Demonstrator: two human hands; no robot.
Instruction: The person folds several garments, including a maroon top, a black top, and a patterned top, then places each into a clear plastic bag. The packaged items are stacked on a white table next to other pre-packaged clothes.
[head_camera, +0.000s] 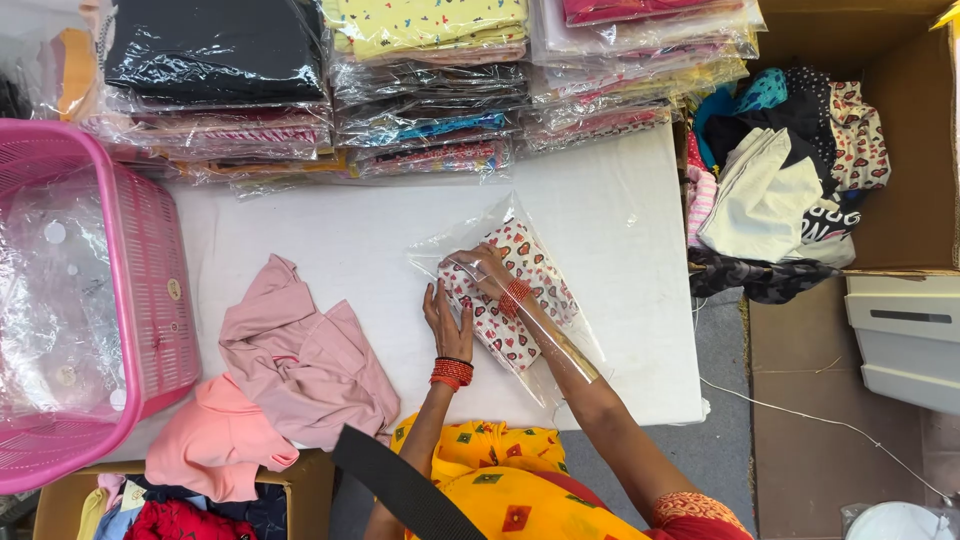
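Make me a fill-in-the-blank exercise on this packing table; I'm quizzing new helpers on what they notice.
1. The right hand is pushed inside a clear plastic ____ with the heart-print cloth.
2. The left hand lies flat on the bag, with red ____ on its wrist.
3. The basket at the table's left end is ____ in colour.
4. The loose garments beside the left hand are ____.

Missing words: bag; bangles; pink; pink

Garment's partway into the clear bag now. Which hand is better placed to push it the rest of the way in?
Probably the right hand: its forearm is already inside the clear bag, on the heart-print garment. The left hand lies flat at the bag's near edge, well placed to steady it.
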